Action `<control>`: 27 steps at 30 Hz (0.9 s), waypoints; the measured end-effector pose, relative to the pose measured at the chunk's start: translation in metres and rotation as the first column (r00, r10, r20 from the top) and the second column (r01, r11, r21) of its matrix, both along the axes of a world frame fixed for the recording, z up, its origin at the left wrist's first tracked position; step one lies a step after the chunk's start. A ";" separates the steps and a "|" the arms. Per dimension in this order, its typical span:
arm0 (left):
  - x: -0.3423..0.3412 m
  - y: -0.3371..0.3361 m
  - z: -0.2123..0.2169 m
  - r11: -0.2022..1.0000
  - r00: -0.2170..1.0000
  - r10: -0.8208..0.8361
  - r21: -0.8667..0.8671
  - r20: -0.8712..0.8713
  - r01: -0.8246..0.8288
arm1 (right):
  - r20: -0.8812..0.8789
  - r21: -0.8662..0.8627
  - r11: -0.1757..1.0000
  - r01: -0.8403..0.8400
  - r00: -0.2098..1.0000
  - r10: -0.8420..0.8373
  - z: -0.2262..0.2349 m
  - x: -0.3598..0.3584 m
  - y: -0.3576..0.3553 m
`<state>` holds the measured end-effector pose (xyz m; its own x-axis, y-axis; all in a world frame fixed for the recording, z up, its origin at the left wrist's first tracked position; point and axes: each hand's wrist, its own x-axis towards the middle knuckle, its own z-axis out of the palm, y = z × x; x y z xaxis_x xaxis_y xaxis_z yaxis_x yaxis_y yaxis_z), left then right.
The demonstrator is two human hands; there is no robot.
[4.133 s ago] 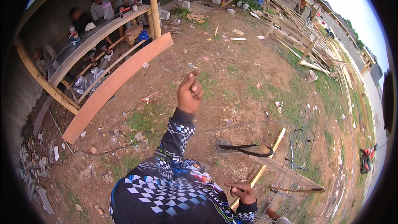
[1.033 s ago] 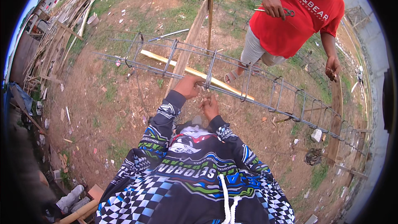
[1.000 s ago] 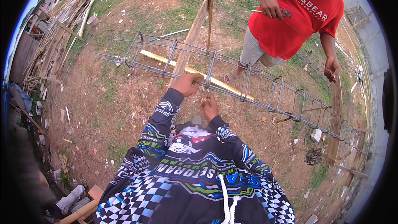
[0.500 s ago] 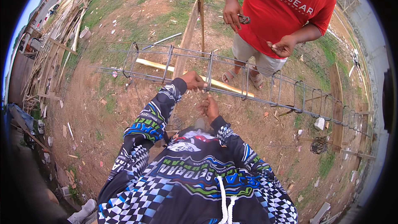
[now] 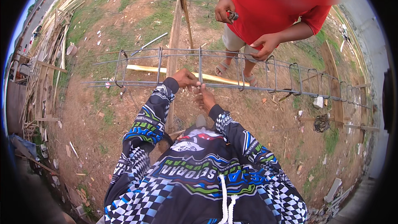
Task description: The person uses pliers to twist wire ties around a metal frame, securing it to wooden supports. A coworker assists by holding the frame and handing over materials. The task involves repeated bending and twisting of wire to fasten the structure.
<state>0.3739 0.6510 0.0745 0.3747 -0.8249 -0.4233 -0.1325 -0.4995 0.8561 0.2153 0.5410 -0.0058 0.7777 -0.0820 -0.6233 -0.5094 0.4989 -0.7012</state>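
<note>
Your left hand is closed on the long steel cage, right where an upright ring meets the near long bar. The fingers wrap and pinch that spot. Your right hand sits just below and beside it, touching the same bar. Its fingers are curled, but you cannot tell what they pinch, because the spot is too small to see.

The cage is made of long thin rods with many square rings around them. It lies flat across the view, from the left side to the far right, up off the ground. It rests on a tall wooden frame that stands just behind your hands. A pale wooden plank lies under the cage, near your left hand.

Another person in a red shirt stands on the far side of the cage. One of their hands rests near the top bar. Their other hand holds a small dark tool at chest height.

The ground is brown dirt with patches of grass. A pile of wood lies at the left. A coil of dark wire lies on the ground at the right.
</note>
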 end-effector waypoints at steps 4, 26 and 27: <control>-0.002 0.002 -0.003 0.999 1.000 0.007 -0.052 0.000 -0.007 | -0.016 -0.021 1.000 0.007 1.000 -0.007 0.002 -0.001 0.004; -0.001 -0.006 -0.028 0.992 0.989 0.105 -0.084 0.104 -0.096 | 0.094 -0.904 0.402 -0.147 0.847 0.522 0.053 -0.004 -0.038; 0.000 -0.005 -0.032 0.993 0.992 0.105 -0.054 0.075 -0.101 | 0.033 -0.919 0.347 -0.188 0.840 0.542 0.068 0.001 -0.041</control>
<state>0.3742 0.6461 0.0422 0.4890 -0.7996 -0.3487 -0.1499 -0.4708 0.8694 0.2166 0.4996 0.0624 0.9860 -0.0838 -0.1438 -0.1639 -0.6399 -0.7507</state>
